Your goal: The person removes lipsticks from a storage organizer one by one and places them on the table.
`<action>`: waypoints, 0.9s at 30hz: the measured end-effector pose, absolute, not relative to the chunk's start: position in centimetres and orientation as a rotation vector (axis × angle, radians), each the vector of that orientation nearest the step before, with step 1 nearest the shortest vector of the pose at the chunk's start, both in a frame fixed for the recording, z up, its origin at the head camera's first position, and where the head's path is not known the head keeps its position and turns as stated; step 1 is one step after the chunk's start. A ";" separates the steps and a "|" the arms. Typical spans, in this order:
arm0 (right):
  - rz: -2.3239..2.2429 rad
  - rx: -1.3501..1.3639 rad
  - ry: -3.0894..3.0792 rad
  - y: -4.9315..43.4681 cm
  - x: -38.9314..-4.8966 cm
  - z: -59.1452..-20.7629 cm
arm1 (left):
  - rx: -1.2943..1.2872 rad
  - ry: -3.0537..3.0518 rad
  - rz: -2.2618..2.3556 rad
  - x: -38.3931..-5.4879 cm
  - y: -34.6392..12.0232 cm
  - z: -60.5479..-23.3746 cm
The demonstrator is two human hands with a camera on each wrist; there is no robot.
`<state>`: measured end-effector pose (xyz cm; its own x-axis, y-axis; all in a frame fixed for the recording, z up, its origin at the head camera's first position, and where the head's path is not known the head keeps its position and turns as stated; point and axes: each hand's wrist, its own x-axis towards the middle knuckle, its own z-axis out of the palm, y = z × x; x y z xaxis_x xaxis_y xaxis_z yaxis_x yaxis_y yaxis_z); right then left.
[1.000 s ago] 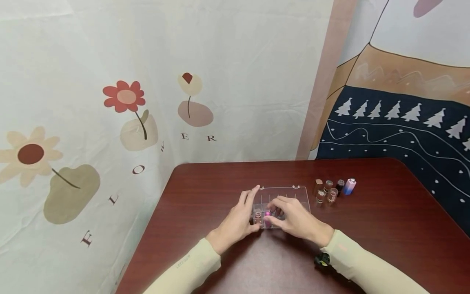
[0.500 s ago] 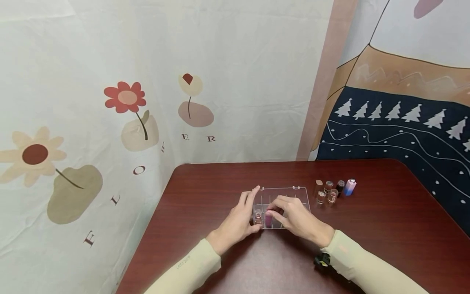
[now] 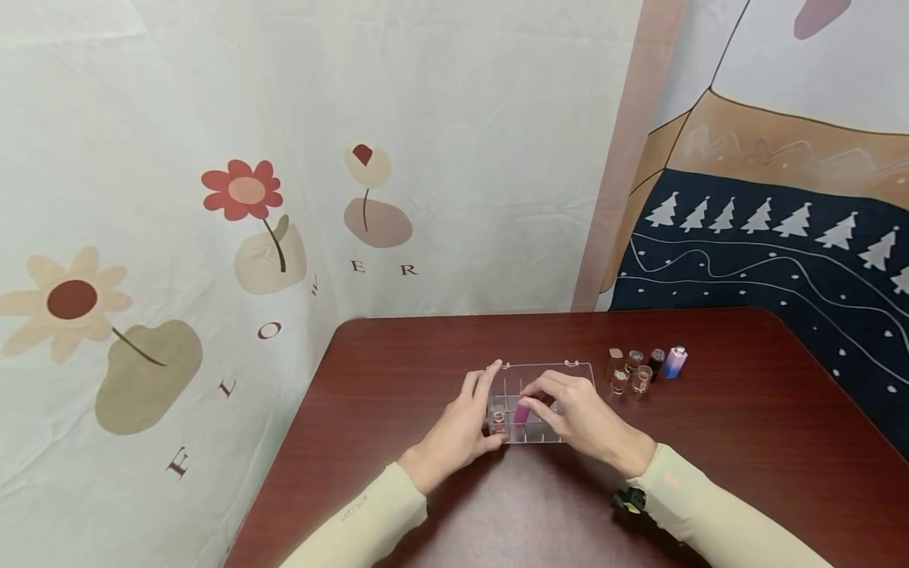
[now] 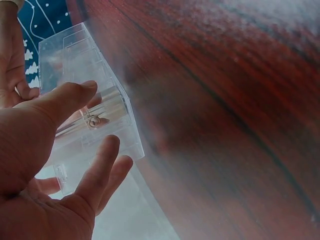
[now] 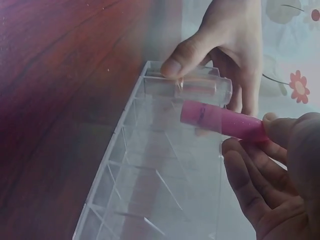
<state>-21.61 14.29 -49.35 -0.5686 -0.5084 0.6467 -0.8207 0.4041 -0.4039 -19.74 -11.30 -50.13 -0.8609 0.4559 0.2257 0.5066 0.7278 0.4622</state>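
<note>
A clear plastic organizer box (image 3: 543,365) with divided compartments lies on the table. My left hand (image 3: 454,422) grips its left side, thumb at the near corner and fingers toward the far one. My right hand (image 3: 582,414) pinches the top end of a pink lipstick tube (image 5: 225,121). In the right wrist view, the tube's lower end is within the box, seen through the clear wall. Beside it, a clear-cased lipstick (image 3: 499,418) occupies the near left compartment. The left wrist view shows my left thumb (image 4: 75,97) over the box near that lipstick.
Right of the box stand several lipsticks: a brown one (image 3: 615,359), clear-capped ones (image 3: 641,382), a black one (image 3: 656,363) and a pink-and-blue one (image 3: 675,363). The reddish-brown table (image 3: 398,355) meets printed cloth at its back and sides.
The pink lipstick tube has risen in its compartment, held by my right hand, which has shifted slightly up and right. My left hand stays in place on the box.
</note>
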 end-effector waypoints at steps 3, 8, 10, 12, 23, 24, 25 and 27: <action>0.994 1.136 -2.217 14.6 -21.7 -49.1 | -0.792 -2.830 -0.798 -19.7 -11.3 -50.1; 0.979 1.134 -2.160 14.9 -21.7 -48.7 | -0.790 -2.829 -0.804 -19.8 -11.3 -50.2; 0.979 1.128 -2.149 15.0 -21.7 -48.6 | -0.793 -2.824 -0.805 -19.7 -11.3 -50.2; 0.968 1.117 -2.146 15.2 -21.6 -48.5 | -0.796 -2.820 -0.809 -19.7 -11.4 -50.2; 0.924 1.082 -2.161 16.1 -21.4 -48.1 | -0.780 -2.836 -0.839 -19.7 -11.3 -50.2; 0.928 1.082 -2.159 16.2 -21.4 -48.1 | -0.781 -2.837 -0.838 -19.7 -11.3 -50.2; 0.936 1.085 -2.154 16.3 -21.4 -48.2 | -0.781 -2.835 -0.839 -19.7 -11.3 -50.2; 0.948 1.090 -2.144 16.5 -21.4 -48.2 | -0.781 -2.836 -0.838 -19.8 -11.3 -50.2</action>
<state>-21.44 16.49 -48.15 -0.5203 -0.4530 0.7239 -0.8403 0.4225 -0.3396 -19.75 -11.27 -50.22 -0.8664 0.4500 0.2165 0.4954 0.7199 0.4862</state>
